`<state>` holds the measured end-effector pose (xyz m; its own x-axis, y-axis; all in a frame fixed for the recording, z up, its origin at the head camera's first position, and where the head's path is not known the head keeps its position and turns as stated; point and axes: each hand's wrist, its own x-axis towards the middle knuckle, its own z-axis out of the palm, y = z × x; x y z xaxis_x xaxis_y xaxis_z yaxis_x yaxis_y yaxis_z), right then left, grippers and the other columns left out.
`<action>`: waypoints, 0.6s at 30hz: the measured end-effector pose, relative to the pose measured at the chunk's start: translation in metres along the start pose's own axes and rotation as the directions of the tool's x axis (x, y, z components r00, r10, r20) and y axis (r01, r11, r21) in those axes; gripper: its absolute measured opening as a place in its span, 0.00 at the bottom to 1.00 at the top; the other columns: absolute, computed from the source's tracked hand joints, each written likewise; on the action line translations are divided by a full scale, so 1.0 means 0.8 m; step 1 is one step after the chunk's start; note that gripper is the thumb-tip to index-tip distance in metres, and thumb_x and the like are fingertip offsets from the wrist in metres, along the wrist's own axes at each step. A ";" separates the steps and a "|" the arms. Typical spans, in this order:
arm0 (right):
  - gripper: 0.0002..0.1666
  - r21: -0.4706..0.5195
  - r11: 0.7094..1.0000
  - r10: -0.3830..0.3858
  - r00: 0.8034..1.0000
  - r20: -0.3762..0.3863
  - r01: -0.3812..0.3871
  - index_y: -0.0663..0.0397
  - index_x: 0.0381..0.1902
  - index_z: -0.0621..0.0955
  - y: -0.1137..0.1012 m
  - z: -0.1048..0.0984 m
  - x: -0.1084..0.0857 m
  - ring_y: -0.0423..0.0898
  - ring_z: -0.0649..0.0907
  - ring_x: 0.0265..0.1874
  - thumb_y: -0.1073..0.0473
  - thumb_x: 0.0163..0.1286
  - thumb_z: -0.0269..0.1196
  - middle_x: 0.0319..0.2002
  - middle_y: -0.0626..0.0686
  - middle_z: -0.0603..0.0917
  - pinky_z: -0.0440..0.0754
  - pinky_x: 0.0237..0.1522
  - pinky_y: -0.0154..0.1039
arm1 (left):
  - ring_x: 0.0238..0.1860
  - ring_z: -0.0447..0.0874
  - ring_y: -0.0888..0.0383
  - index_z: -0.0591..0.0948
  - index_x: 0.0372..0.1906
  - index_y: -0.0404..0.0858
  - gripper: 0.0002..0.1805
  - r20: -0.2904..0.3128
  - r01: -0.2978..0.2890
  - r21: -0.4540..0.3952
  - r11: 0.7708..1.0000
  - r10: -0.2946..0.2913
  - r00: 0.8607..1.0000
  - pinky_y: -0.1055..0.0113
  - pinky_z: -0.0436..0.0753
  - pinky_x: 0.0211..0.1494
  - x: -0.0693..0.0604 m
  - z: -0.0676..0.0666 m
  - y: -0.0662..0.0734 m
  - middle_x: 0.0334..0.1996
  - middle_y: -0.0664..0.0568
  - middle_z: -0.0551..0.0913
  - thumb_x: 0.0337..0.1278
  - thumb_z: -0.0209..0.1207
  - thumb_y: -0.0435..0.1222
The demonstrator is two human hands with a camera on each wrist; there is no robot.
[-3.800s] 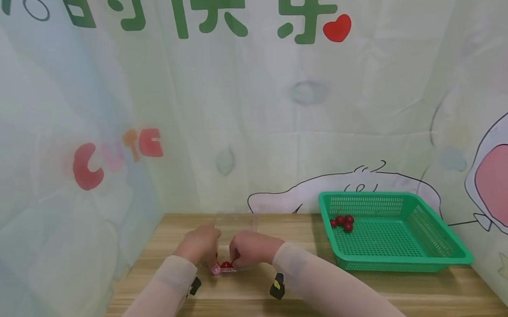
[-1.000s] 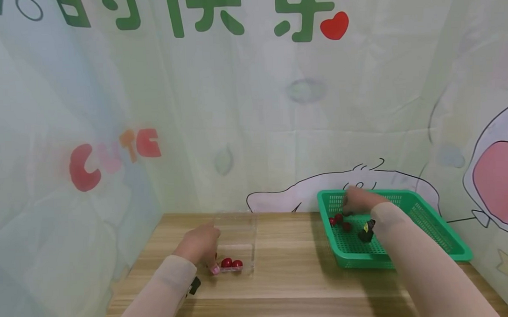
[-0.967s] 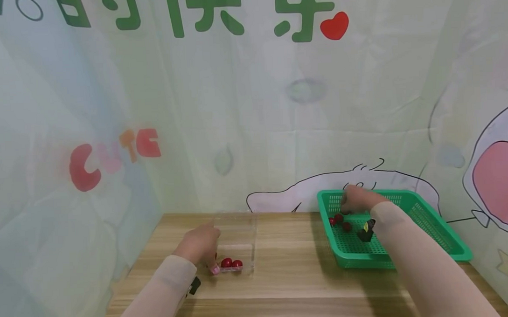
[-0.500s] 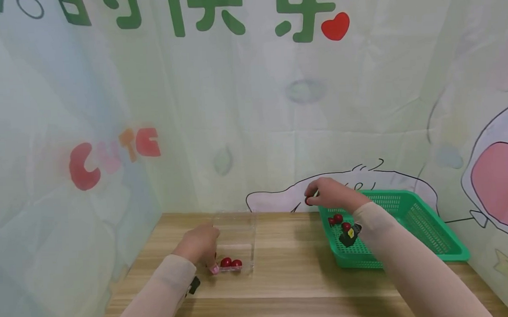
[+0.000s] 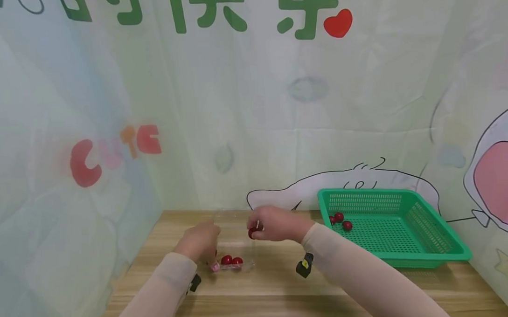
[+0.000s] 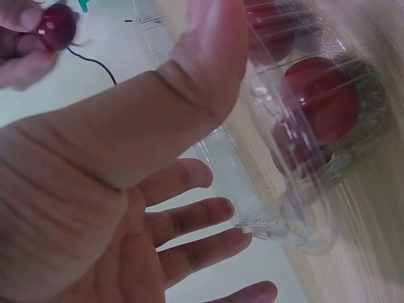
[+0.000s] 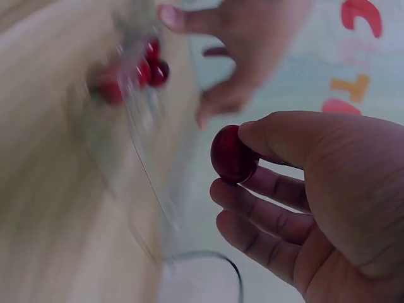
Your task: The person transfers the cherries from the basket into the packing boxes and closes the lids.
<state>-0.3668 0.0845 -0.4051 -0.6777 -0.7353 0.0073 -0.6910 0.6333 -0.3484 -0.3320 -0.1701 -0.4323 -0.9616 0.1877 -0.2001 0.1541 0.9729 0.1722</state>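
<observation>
The right hand (image 5: 277, 224) pinches a dark red cherry (image 7: 233, 154) between thumb and fingertips, above the right edge of a clear plastic box (image 5: 236, 243). Several red cherries lie at the near end of this box, two plainly visible (image 5: 226, 260) in the head view. My left hand (image 5: 200, 242) is at the box's left side, its thumb by the near corner. In the left wrist view the left hand (image 6: 145, 208) has its fingers spread loosely, some tips touching or close to the clear wall; the hand hides part of the box.
A green slotted basket (image 5: 404, 258) stands on the wooden table (image 5: 283, 283) at the right, with three visible cherries (image 5: 347, 225) in its left part. A printed cloth (image 5: 277, 106) hangs behind the table and along the left side.
From the green basket, the right hand has moved left to the clear box, carrying a cherry. The left hand has stayed at the box's left side.
</observation>
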 end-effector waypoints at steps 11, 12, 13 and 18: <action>0.02 -0.045 0.998 0.037 0.999 -0.017 -0.038 0.43 0.40 0.93 -0.032 0.073 0.051 0.31 0.84 0.36 0.56 0.77 0.78 0.37 0.38 0.92 0.86 0.42 0.26 | 0.63 0.88 0.39 0.87 0.51 0.37 0.39 0.011 -0.023 0.011 1.000 0.023 1.000 0.37 0.90 0.69 0.006 0.003 0.001 0.65 0.37 0.85 0.28 0.95 0.42; 0.02 -0.027 0.998 0.060 0.998 -0.016 -0.060 0.43 0.40 0.93 -0.035 0.079 0.054 0.32 0.84 0.36 0.56 0.77 0.78 0.37 0.38 0.92 0.86 0.42 0.27 | 0.64 0.87 0.39 0.87 0.49 0.37 0.38 0.009 -0.025 0.011 1.000 0.025 1.000 0.37 0.90 0.69 0.005 0.002 0.001 0.66 0.37 0.85 0.28 0.95 0.42; 0.03 -0.011 0.997 0.078 0.997 -0.018 -0.078 0.43 0.40 0.93 -0.037 0.084 0.058 0.32 0.84 0.36 0.56 0.77 0.78 0.37 0.38 0.92 0.86 0.43 0.27 | 0.65 0.87 0.38 0.88 0.51 0.36 0.39 0.006 -0.027 0.010 1.000 0.027 1.000 0.37 0.90 0.69 0.005 0.002 0.001 0.67 0.36 0.85 0.28 0.95 0.42; 0.04 0.067 0.991 0.117 0.992 -0.037 -0.115 0.45 0.38 0.93 -0.046 0.100 0.074 0.33 0.84 0.32 0.57 0.77 0.77 0.33 0.38 0.91 0.85 0.40 0.29 | 0.62 0.89 0.39 0.89 0.56 0.34 0.44 -0.019 -0.040 0.029 0.999 0.041 0.999 0.37 0.91 0.68 0.004 -0.003 0.001 0.64 0.36 0.87 0.25 0.96 0.42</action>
<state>-0.3615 -0.0015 -0.4667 -0.7629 -0.6465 0.0008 -0.5901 0.6959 -0.4092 -0.3356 -0.1693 -0.4303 -0.9587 0.2246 -0.1747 0.1991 0.9681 0.1521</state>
